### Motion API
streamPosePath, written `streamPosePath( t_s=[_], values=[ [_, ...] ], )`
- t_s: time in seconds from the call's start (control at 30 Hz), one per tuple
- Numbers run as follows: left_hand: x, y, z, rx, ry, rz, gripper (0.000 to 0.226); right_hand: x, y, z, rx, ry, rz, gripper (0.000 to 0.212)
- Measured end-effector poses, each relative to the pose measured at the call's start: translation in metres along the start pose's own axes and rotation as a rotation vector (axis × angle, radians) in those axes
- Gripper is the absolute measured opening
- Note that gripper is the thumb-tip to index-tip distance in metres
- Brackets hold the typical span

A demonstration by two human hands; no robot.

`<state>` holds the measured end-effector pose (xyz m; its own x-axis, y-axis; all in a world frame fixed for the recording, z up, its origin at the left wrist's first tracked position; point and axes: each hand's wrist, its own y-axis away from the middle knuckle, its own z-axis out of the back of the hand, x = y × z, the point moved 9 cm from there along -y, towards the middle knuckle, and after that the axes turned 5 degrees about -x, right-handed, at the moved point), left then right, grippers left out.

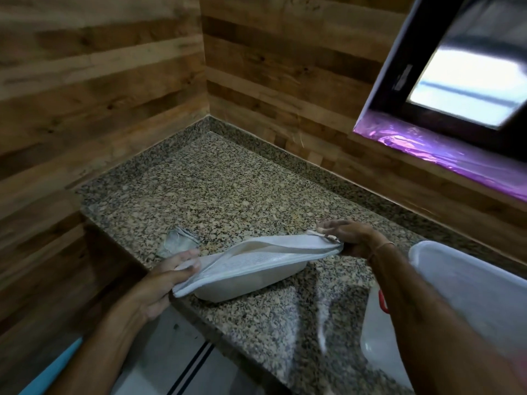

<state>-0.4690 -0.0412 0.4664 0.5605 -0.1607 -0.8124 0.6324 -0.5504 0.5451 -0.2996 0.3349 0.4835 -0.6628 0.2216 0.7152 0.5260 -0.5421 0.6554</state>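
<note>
A white cloth (256, 259) is stretched over a white rectangular container (242, 283) that sits on the speckled granite counter (216, 189) near its front edge. My left hand (165, 280) grips the cloth's near left end, thumb on top. My right hand (350, 238) pinches the cloth's far right end and pulls it taut. The cloth hides the container's opening and whatever is inside.
A crumpled grey rag (178, 242) lies on the counter just behind my left hand. A large white plastic tub (467, 286) stands at the right, partly behind my right forearm. Wood-panelled walls close the corner; a window (467, 89) with a purple-lit sill is upper right.
</note>
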Motion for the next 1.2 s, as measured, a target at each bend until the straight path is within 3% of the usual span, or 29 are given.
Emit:
streamPosePath(
  t_s=[0.1,0.23,0.4,0.47,0.6,0.7,0.83,1.0,1.2],
  values=[
    [-0.006,0.0,-0.001,0.027,0.061,-0.038,0.038,0.008,0.008,-0.005,0.019,-0.134,0.059,0.021],
    [-0.012,0.0,0.002,0.053,0.022,-0.136,0.091,0.004,0.016,-0.006,0.0,-0.209,0.117,0.027],
    [0.009,0.009,0.013,0.142,0.002,-0.148,0.099,-0.018,0.018,-0.001,-0.024,-0.257,0.116,0.028],
    [0.02,0.01,0.015,0.176,0.008,-0.106,0.096,-0.018,0.022,-0.004,-0.012,-0.263,0.086,0.028],
    [0.02,0.019,0.003,0.197,0.011,-0.053,0.058,-0.011,0.041,-0.012,0.042,-0.12,0.032,0.034],
    [0.005,0.025,-0.005,0.217,-0.032,-0.107,0.063,-0.009,0.049,-0.014,0.079,-0.103,0.067,0.035],
    [-0.01,0.027,-0.006,0.24,-0.053,-0.178,0.094,0.0,0.054,-0.015,0.11,-0.361,0.187,0.031],
    [0.018,0.023,-0.003,0.325,-0.197,-0.156,0.064,-0.028,0.045,-0.006,-0.04,-0.216,0.131,0.029],
    [0.022,0.025,-0.007,0.349,-0.084,-0.171,0.065,-0.032,0.052,-0.009,-0.057,-0.608,0.18,0.034]
  ],
)
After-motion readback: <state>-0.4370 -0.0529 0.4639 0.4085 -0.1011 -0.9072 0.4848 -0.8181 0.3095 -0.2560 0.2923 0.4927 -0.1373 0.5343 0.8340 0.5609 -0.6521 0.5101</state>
